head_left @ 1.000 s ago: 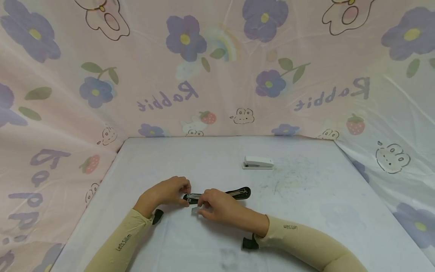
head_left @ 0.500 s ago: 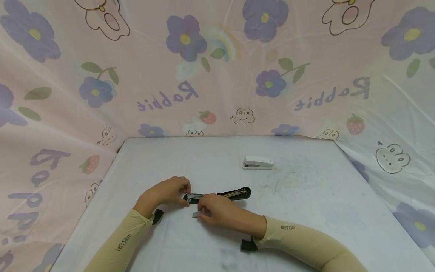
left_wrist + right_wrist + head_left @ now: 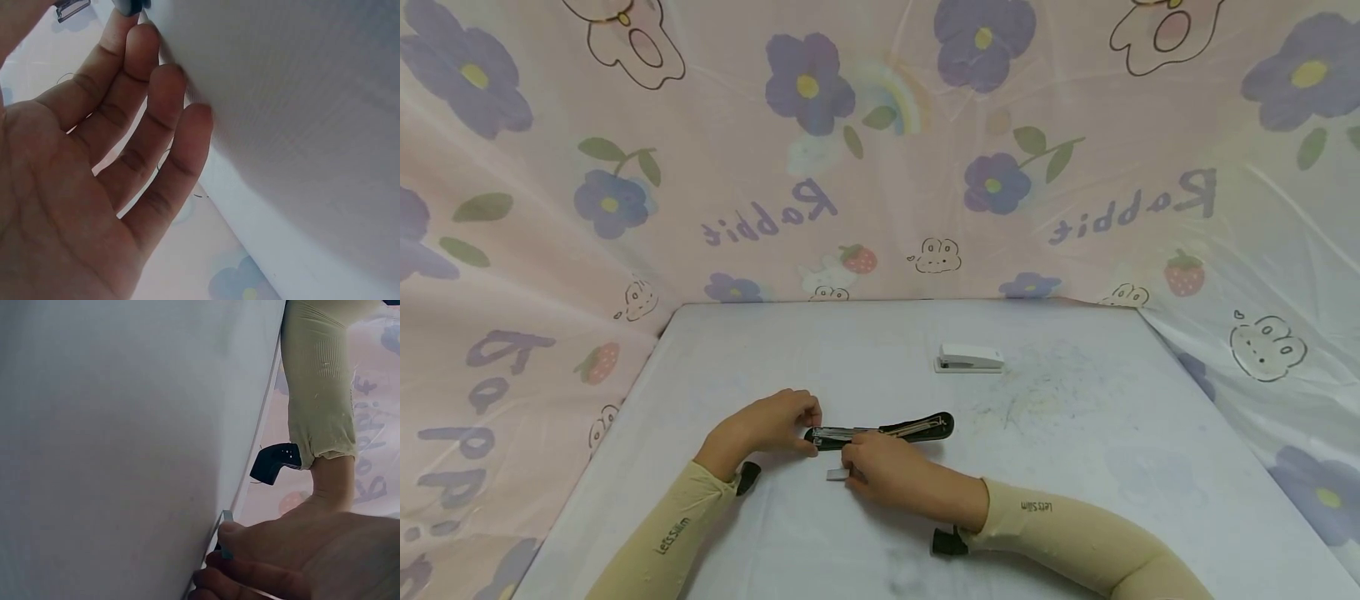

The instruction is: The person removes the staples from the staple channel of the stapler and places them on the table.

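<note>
A black stapler (image 3: 925,428) lies opened out on the table, its metal staple channel showing. At its left end, my left hand (image 3: 772,422) holds it between thumb and forefinger. The left wrist view shows the left hand's other fingers (image 3: 165,94) lightly bent beside the table, with a dark bit of the stapler (image 3: 129,6) at the top edge. My right hand (image 3: 887,467) pinches a short grey strip of staples (image 3: 837,475) just in front of the stapler. In the right wrist view the staple strip (image 3: 227,516) sticks out past the right thumb.
A white stapler (image 3: 970,358) stands farther back, right of centre. The white table (image 3: 790,533) has faint scribbles on its right side. Patterned cloth (image 3: 880,167) hangs behind and at both sides. A black wrist mount (image 3: 950,542) juts from the right wrist.
My right hand has drawn slightly toward me with the staple strip, away from the stapler, then a little to the right. The left hand and both staplers have stayed in place.
</note>
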